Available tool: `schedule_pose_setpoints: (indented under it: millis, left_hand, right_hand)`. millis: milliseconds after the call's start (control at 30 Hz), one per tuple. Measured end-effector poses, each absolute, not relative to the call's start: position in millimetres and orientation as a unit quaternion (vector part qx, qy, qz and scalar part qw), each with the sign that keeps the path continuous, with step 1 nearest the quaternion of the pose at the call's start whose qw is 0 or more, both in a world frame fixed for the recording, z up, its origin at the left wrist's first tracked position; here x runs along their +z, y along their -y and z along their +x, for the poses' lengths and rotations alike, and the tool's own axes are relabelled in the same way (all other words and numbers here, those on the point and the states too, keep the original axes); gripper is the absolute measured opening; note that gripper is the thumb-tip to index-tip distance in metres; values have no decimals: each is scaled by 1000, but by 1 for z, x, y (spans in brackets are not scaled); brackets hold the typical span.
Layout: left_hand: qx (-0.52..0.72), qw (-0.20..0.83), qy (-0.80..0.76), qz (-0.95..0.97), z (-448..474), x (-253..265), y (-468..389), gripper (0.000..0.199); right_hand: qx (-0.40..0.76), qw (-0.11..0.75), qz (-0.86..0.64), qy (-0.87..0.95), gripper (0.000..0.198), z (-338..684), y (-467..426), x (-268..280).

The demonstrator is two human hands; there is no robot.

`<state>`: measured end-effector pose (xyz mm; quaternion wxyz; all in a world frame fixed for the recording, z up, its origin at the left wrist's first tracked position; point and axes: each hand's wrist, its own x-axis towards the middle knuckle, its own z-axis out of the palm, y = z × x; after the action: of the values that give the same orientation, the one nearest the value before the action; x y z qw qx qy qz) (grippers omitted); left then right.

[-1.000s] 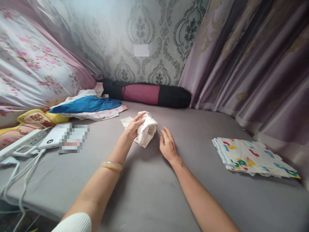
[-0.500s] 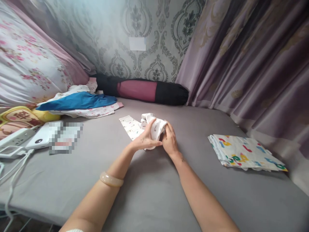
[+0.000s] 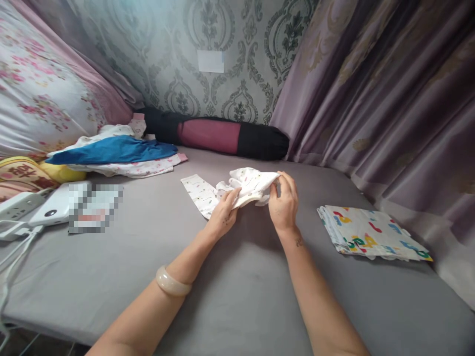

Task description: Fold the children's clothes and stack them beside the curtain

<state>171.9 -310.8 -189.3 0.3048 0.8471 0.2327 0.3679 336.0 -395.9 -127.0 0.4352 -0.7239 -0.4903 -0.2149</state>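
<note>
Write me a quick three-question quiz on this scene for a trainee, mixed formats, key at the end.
1. Multiple choice: which part of the white printed cloth does the right hand hold?
A) its right-hand edge
B) the strip lying at its left end
C) no part of it

2. True or false: the bangle is worn on the same arm as the left hand.

3. Fill in the blank: in the clothes pile at the back left, the garment on top is ____ in colour.

Key: 1. A; 2. True; 3. blue
</note>
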Motion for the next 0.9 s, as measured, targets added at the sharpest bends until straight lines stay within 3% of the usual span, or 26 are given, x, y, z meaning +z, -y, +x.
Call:
schedule_pose_setpoints:
  millis: [133,333,467,633,733,900]
  left_hand:
    - [453,320,-262,790,166,-175,306,46]
    - [491,438,-237,715,158,-162,305,30]
    - [447,466,-252,720,159,-163,306,27]
    - [308,465,-279,782,157,-167,306,35]
    - [283,458,-284,793,154,-166,306,32]
    - [262,446,-295,804,153,-168,304,24]
  right_hand:
    - [-182,481,-718,470,22,343,407,-106]
    - [97,566,-704,419,14,360,422,-93]
    - [220,447,-770,399,21,371,420,-111]
    - [169,219,-842,463,26,382,416,-135]
    - [130,195,-829,508,31,380,416,-133]
    - [143,240,-748,602,33,360,411,-130]
